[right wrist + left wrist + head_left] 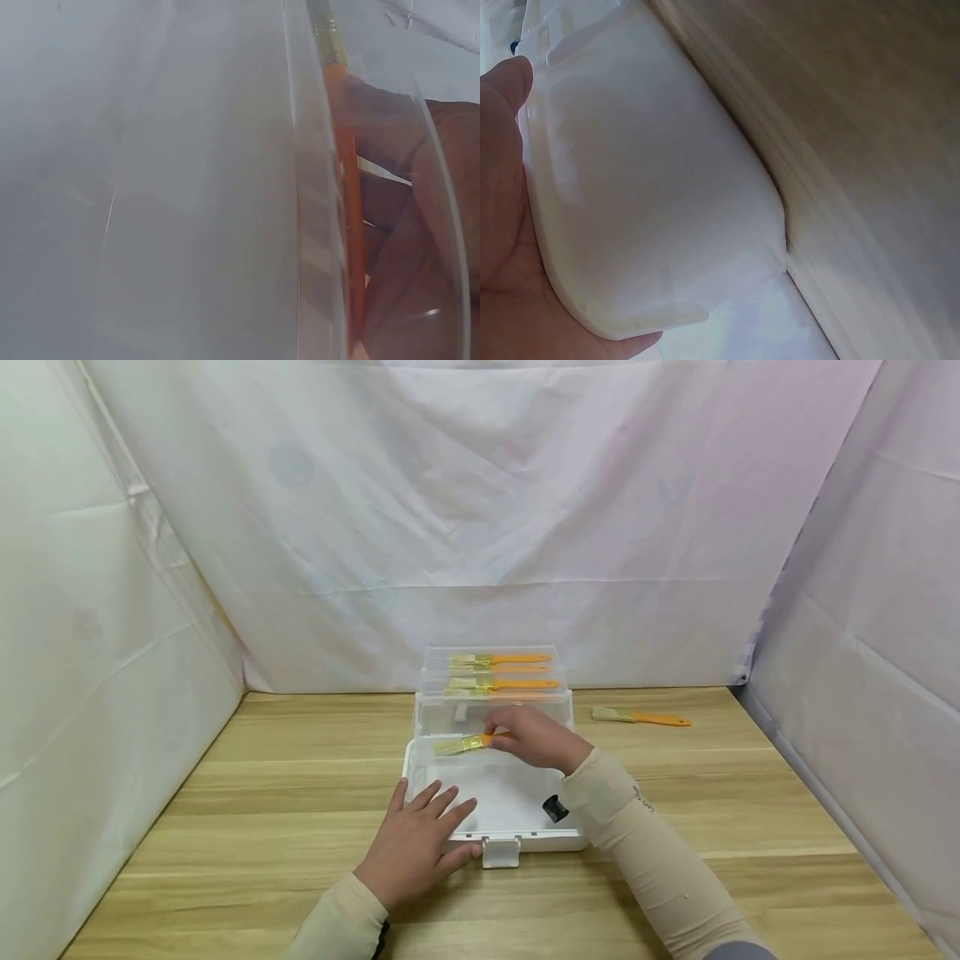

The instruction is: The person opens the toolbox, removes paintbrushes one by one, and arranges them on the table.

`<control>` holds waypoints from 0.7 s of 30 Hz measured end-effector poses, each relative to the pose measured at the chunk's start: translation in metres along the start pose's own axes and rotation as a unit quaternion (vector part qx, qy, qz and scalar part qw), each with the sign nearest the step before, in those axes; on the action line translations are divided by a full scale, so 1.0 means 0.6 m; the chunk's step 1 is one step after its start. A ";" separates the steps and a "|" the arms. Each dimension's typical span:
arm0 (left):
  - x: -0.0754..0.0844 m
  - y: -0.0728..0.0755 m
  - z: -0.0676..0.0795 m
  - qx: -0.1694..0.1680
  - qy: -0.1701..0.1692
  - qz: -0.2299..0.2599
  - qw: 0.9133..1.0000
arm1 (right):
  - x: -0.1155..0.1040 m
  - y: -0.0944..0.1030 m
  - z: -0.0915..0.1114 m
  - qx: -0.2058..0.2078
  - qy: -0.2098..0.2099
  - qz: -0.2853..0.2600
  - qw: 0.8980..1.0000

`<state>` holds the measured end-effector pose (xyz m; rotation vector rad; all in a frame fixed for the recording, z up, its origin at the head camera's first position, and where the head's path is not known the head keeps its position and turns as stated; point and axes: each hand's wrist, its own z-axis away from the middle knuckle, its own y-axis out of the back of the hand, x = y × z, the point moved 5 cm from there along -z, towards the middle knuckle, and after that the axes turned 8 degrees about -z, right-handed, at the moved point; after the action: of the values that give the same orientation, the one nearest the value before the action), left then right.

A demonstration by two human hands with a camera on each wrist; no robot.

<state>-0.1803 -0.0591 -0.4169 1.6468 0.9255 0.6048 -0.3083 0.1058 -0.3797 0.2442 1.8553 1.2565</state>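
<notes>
A white storage box [491,802] with clear fold-out trays [495,697] stands open on the table. My right hand [536,739] pinches the orange handle of a flat paintbrush [465,744] above the back of the box, its pale bristles pointing left. In the right wrist view, the orange handle [349,195] and the fingers show through a clear plastic wall. My left hand [416,843] rests on the box's front left corner with spread fingers. Its thumb lies along the front rim by the white latch [500,852]; the left wrist view shows the palm against the box wall [652,172].
Several paintbrushes [517,684] with orange handles lie in the raised clear trays at the back. Another paintbrush [660,719] lies on the wooden table [315,777], right of the box. A small black piece [555,808] shows beside the right sleeve. White cloth [480,527] surrounds the table.
</notes>
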 end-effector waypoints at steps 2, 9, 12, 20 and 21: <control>-0.001 0.000 0.001 0.001 0.002 0.000 1.000 | -0.002 0.001 -0.001 0.002 0.010 0.007 1.000; -0.001 -0.003 0.000 -0.001 0.003 -0.005 1.000 | -0.011 0.010 0.003 0.015 0.033 0.026 0.999; 0.000 -0.003 0.000 0.001 0.001 -0.003 1.000 | -0.017 0.015 0.006 0.017 0.033 0.029 0.999; 0.000 -0.001 0.000 0.002 0.002 -0.003 1.000 | -0.027 0.034 0.019 0.018 0.031 0.035 0.999; 0.000 -0.001 0.000 0.002 0.003 -0.003 1.000 | -0.029 0.037 0.022 0.019 0.031 0.034 0.999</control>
<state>-0.1809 -0.0591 -0.4175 1.6469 0.9357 0.6043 -0.2942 0.1150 -0.3534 0.2943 1.9394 1.2881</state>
